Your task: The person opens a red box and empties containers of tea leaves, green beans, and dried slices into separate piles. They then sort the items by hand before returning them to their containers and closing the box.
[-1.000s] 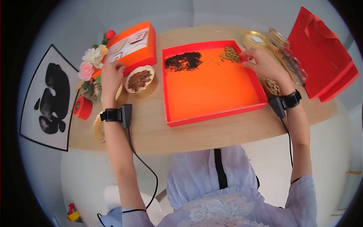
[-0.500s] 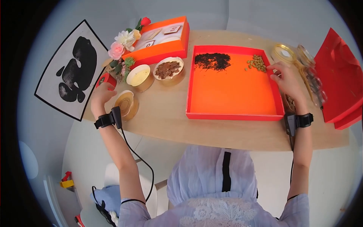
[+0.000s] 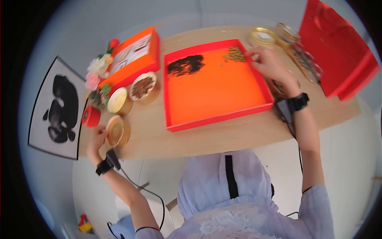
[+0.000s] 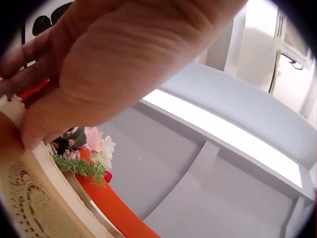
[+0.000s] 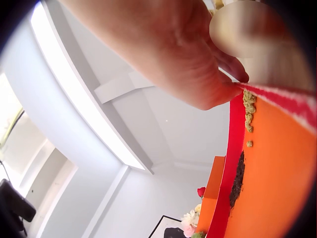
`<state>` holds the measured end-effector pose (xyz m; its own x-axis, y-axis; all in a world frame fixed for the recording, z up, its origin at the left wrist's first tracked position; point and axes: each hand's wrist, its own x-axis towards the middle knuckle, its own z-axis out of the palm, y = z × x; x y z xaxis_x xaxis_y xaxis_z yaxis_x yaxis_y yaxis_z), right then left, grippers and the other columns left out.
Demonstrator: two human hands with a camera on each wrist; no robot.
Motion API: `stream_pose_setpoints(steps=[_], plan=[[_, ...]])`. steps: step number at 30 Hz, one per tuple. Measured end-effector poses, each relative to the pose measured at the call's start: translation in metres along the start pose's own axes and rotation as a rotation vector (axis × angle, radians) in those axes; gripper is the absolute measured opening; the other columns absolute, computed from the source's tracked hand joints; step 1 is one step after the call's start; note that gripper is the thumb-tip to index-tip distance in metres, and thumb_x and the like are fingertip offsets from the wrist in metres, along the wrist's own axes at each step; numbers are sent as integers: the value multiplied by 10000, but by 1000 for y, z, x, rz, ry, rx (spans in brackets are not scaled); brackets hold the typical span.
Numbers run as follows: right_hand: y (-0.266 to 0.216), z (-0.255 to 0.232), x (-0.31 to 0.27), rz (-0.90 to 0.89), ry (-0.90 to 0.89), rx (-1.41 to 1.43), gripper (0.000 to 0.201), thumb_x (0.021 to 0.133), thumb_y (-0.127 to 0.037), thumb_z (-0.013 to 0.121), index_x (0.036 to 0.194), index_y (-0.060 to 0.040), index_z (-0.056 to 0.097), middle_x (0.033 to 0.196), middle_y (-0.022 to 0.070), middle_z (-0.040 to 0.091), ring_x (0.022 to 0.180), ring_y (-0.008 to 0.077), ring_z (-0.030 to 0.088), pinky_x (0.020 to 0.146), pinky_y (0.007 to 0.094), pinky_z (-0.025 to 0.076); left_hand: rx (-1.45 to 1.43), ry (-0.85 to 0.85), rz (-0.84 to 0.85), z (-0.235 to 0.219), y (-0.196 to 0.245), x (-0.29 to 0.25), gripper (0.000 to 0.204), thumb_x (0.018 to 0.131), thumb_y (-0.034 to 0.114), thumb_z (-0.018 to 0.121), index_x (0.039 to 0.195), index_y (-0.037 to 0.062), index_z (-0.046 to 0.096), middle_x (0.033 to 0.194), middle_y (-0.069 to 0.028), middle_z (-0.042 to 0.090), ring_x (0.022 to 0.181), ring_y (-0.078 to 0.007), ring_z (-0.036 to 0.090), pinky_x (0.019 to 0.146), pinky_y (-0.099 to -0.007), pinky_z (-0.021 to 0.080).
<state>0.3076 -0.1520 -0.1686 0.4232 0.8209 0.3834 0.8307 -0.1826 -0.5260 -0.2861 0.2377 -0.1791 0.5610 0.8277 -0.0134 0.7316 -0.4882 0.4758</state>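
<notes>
At the left front of the table my left hand (image 3: 97, 140) pinches the edge of a gold-sided paper bowl (image 3: 115, 131). In the left wrist view, the thumb presses the pale rim of this bowl (image 4: 49, 163), with patterned gold below. My right hand (image 3: 268, 65) holds the right wall of a shallow red tray (image 3: 218, 121) with an orange floor, thumb and finger meeting at the wall's top edge in the right wrist view. Inside the tray, a dark pile of dry shreds (image 3: 186, 65) lies at the back left and small green-brown pellets (image 3: 234, 54) at the back right.
Behind the left bowl stand a bowl of pale yellow contents (image 3: 117, 100), a bowl of brown flakes (image 3: 143, 86), a red round container (image 3: 91, 116), flowers (image 3: 97, 67) and an orange box (image 3: 133, 55). To the right are a gold lid (image 3: 262, 36), jars (image 3: 288, 32) and a red bag (image 3: 334, 51).
My left hand has come down from near the flowers and pale yellow bowl, past the red container, to the front bowl's rim. The right hand stays at the tray wall; the head view has swung.
</notes>
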Motion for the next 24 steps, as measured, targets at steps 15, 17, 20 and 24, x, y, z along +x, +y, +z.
stream_pose_setpoints(steps=[15, 17, 20, 24], plan=[[-40, -3, -12, 36, -52, -82, 431, 772, -42, 661, 1194, 26, 609, 1107, 225, 712, 1040, 362, 684, 867, 414, 546, -91, 190, 166, -49, 148, -55, 183, 941, 25, 610, 1051, -87, 704, 810, -14, 655, 717, -61, 573, 650, -231, 461], [-49, -20, -15, 173, -164, 64, 457, 805, -134, 729, 1224, 6, 611, 1137, 207, 702, 1102, 339, 667, 904, 425, 537, -85, 145, 222, -49, 172, -52, 181, 941, 28, 614, 1047, -89, 702, 813, -9, 650, 725, -57, 573, 655, -229, 462], [-25, -52, -18, 90, -38, -108, 588, 801, -271, 802, 1284, -3, 603, 1179, 186, 692, 1111, 317, 661, 924, 417, 533, -145, 32, 281, -41, 205, -37, 178, 941, 45, 627, 1033, -87, 702, 825, 7, 639, 755, -48, 573, 682, -225, 467], [-5, -71, -24, 269, -268, -347, 581, 750, -341, 853, 1224, -53, 682, 1236, 155, 676, 1133, 298, 645, 943, 388, 524, -55, -184, 299, -27, 258, -3, 201, 926, 45, 646, 1087, -67, 691, 877, 17, 650, 772, -37, 570, 700, -210, 463]])
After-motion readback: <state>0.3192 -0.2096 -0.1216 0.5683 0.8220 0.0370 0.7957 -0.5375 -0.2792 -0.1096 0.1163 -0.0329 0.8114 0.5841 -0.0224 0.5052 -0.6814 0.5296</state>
